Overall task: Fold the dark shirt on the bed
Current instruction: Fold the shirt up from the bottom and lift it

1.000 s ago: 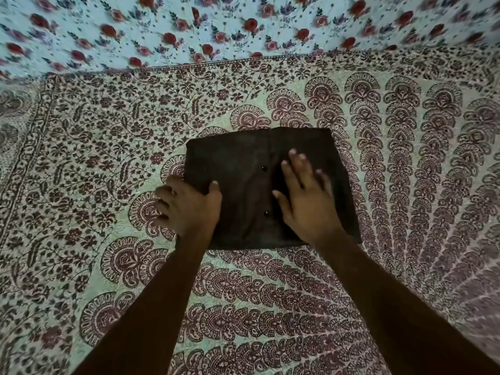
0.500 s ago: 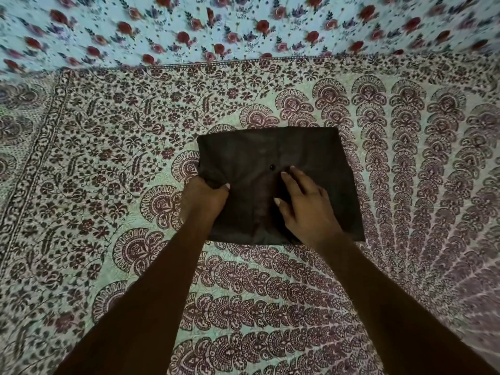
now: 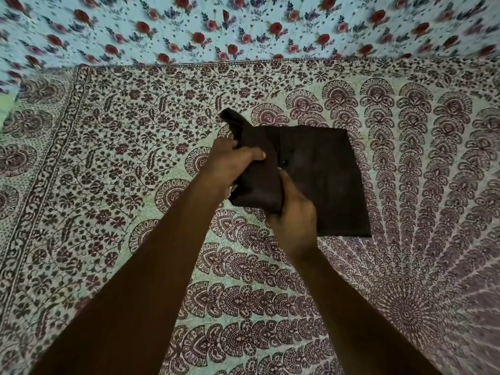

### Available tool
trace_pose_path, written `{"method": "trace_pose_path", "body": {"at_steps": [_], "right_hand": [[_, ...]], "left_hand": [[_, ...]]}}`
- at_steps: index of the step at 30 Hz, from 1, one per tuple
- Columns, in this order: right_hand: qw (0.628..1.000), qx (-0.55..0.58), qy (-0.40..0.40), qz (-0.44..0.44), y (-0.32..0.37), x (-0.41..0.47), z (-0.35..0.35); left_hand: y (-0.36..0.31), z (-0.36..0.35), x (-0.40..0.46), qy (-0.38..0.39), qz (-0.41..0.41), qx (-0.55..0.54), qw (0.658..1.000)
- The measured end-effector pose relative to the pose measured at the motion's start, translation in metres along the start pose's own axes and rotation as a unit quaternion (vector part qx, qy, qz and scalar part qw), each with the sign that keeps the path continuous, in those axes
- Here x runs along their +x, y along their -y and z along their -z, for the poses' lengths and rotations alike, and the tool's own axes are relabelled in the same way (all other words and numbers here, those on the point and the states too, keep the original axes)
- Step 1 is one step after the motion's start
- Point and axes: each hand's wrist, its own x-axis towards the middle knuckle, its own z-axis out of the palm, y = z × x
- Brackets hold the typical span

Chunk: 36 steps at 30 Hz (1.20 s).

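Shirt (image 3: 322, 174) sits at frame centre, slightly right, on the bedspread (image 3: 108, 158). It's a folded dark rectangle with its left edge lifted and bunched. Left hand (image 3: 230, 163) grips that raised edge, thumb curled over the top. Right hand (image 3: 295, 220) grips the near left corner, fingers curled under the cloth. Floral sheet (image 3: 243, 28) runs across the top of frame.

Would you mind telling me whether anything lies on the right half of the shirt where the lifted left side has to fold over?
Nothing visible does. The left hand and right hand both grip the shirt at its raised left side, and its flat right half on the bedspread shows only bare dark cloth.
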Motion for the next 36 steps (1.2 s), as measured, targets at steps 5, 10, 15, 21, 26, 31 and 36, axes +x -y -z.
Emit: {"method": "trace_pose_path", "body": {"at_steps": [5, 10, 15, 21, 26, 31, 36], "right_hand": [[0.992, 0.074, -0.097, 0.000, 0.000, 0.020, 0.025], [0.969, 0.209, -0.134, -0.014, 0.021, 0.029, 0.055], [0.942, 0.288, -0.166, -0.039, 0.073, 0.026, 0.101], [0.884, 0.418, -0.199, -0.066, 0.112, -0.002, 0.138], [0.852, 0.447, -0.240, -0.133, 0.129, -0.040, 0.160], [0.794, 0.523, -0.228, -0.210, 0.150, -0.085, 0.176], [0.732, 0.562, -0.237, -0.303, 0.186, -0.135, 0.200]], "left_hand": [[0.013, 0.012, -0.022, 0.053, 0.010, -0.157, 0.986], [0.075, -0.007, -0.070, -0.078, 0.178, -0.165, 0.967], [0.094, -0.032, -0.139, 0.019, 0.364, -0.408, 0.837], [0.085, -0.070, -0.180, 0.125, 0.330, -0.645, 0.678], [0.078, -0.051, -0.197, 0.018, 0.165, -0.671, 0.722], [0.083, 0.006, -0.229, -0.012, 0.157, -0.616, 0.772], [0.056, 0.067, -0.287, -0.044, 0.178, -0.476, 0.860]]}}
